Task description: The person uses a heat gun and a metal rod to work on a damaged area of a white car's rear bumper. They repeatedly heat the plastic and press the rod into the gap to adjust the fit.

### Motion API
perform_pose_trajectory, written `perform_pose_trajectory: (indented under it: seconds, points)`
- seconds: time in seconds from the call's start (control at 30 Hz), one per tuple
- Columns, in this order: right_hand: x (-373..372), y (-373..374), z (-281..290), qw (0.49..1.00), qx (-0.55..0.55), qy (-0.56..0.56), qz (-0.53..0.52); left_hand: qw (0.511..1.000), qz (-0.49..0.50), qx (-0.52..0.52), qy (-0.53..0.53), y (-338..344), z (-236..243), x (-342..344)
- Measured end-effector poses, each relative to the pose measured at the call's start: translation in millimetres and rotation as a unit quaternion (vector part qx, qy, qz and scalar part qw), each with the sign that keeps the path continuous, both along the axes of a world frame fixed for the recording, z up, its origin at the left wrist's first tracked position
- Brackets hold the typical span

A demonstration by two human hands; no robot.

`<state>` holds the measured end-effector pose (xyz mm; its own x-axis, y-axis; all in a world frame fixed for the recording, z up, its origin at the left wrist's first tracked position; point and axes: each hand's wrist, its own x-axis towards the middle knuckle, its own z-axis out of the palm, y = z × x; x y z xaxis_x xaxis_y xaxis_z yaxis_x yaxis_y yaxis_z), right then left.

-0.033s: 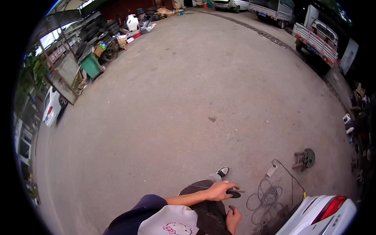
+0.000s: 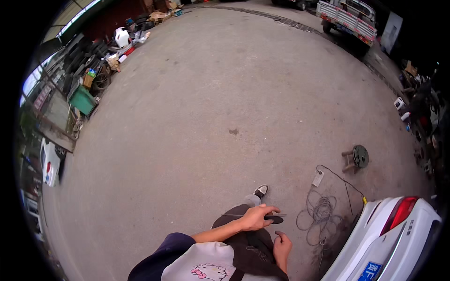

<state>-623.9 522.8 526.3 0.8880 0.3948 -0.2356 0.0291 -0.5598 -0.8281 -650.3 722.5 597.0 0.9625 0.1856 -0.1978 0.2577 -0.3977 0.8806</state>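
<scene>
Across the front of my dark apron, my left hand (image 2: 255,218) is closed around a thin, straight metal rod (image 2: 230,215). The rod sticks out on both sides of the hand. A dark oval shape (image 2: 276,219) shows just beyond its fingers; whether it is a shoe tip or part of the tool I cannot tell. My right hand (image 2: 282,248) hangs lower and to the right, fingers curled in, with nothing visible in it. One black-and-white shoe (image 2: 261,190) shows on the ground past the left hand.
A white car's rear (image 2: 398,234) fills the lower right. Near it lie a tangled grey cable (image 2: 321,215), a power strip (image 2: 318,178) and a round-topped stool (image 2: 360,156). A green bin (image 2: 82,99) and tyres stand far left; a flatbed truck (image 2: 349,21) is far right.
My view has turned, so the far vehicles and stool sit higher and further left, and more of the white car shows. Both hands keep nearly the same pose, with the rod still held.
</scene>
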Motion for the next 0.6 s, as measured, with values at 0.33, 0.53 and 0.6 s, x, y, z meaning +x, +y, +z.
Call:
perform_pose_trajectory:
  seconds: [0.33, 0.53, 0.6]
  points:
    - [67, -9, 15, 0.961, -0.007, 0.092, -0.263, 0.949, -0.315, 0.003, 0.001, -16, -7, 225]
    - [113, 14, 21, 0.914, 0.039, 0.121, -0.385, 0.912, -0.406, 0.038, -0.027, -28, 2, 329]
    - [137, 18, 22, 0.884, 0.082, 0.157, -0.432, 0.898, -0.438, 0.009, -0.033, -43, -6, 355]
